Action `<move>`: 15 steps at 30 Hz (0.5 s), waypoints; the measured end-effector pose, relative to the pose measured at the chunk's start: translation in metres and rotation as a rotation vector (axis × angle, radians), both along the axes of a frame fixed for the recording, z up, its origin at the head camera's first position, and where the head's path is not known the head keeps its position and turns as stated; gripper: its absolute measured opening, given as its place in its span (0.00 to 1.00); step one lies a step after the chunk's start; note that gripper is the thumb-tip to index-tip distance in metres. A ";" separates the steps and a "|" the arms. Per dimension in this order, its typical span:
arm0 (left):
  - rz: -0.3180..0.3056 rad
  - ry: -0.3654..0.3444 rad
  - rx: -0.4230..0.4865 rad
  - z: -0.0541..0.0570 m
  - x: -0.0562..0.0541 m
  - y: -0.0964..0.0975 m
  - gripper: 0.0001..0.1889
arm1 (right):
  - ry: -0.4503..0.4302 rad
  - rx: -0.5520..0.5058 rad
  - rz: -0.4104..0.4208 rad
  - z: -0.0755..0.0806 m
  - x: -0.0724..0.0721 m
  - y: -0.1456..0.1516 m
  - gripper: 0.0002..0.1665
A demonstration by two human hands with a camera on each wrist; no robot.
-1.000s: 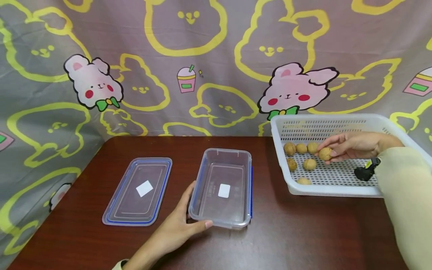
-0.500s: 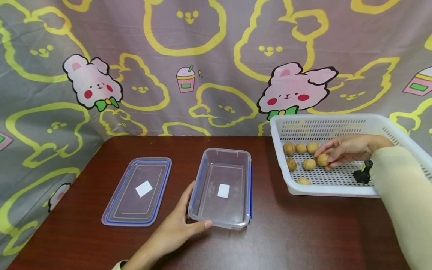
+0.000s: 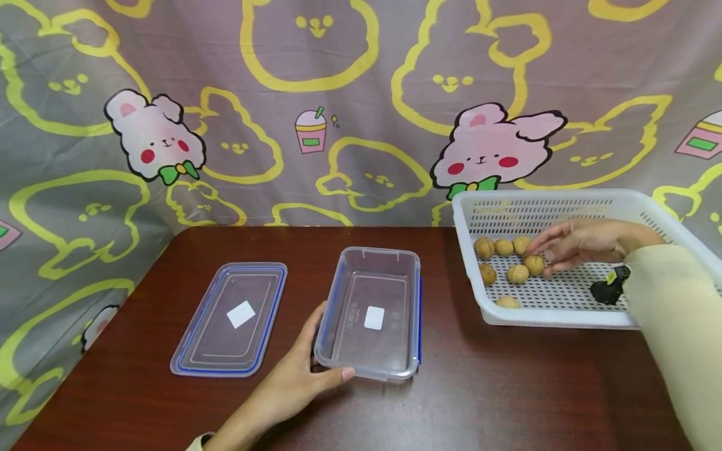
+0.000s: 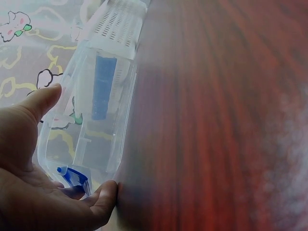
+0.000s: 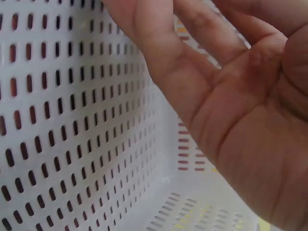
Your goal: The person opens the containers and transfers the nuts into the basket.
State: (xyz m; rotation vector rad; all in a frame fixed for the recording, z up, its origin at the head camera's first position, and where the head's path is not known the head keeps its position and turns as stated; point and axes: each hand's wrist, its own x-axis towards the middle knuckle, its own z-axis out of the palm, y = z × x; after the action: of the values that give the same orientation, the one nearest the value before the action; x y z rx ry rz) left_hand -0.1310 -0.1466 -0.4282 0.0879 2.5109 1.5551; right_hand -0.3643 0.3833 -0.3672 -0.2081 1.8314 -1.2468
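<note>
In the head view my left hand (image 3: 299, 369) grips the near-left corner of a clear plastic food container (image 3: 375, 313), which has a white label and a blue clip along its right side. The left wrist view shows the thumb and fingers on either side of the container (image 4: 103, 139). My right hand (image 3: 586, 243) is inside a white plastic basket (image 3: 558, 318), its fingers loosely spread at a walnut (image 3: 534, 265). That walnut sits against another walnut (image 3: 517, 274); several more lie around them. The right wrist view shows the palm (image 5: 250, 125) but no walnut.
A clear lid (image 3: 225, 326) with a blue seal and white label lies left of the container on the dark wood table (image 3: 468, 388). A black wrist camera (image 3: 609, 288) hangs under the right wrist. A patterned curtain (image 3: 361, 175) stands behind the table.
My right hand has lowered the walnut and brought it left against the others, and its fingers have loosened from it. The left hand and the container have stayed in place.
</note>
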 end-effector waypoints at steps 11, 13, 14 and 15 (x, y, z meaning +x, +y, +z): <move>-0.002 -0.002 0.010 -0.003 0.001 -0.002 0.60 | 0.187 0.151 -0.076 0.014 0.004 -0.007 0.15; -0.006 -0.007 0.019 -0.003 0.001 -0.002 0.59 | 0.216 0.185 -0.089 0.018 0.007 -0.011 0.15; -0.006 -0.007 0.018 -0.003 0.001 -0.002 0.59 | 0.234 0.206 -0.095 0.021 0.008 -0.013 0.16; -0.007 -0.007 0.017 -0.003 0.002 -0.002 0.59 | 0.255 0.230 -0.105 0.022 0.010 -0.015 0.16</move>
State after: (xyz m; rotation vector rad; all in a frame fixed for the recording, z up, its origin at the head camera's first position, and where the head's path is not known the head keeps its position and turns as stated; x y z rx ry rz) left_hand -0.1292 -0.1489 -0.4308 0.0928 2.4897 1.5708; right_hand -0.3542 0.3681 -0.3447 -0.1500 2.2137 -1.1075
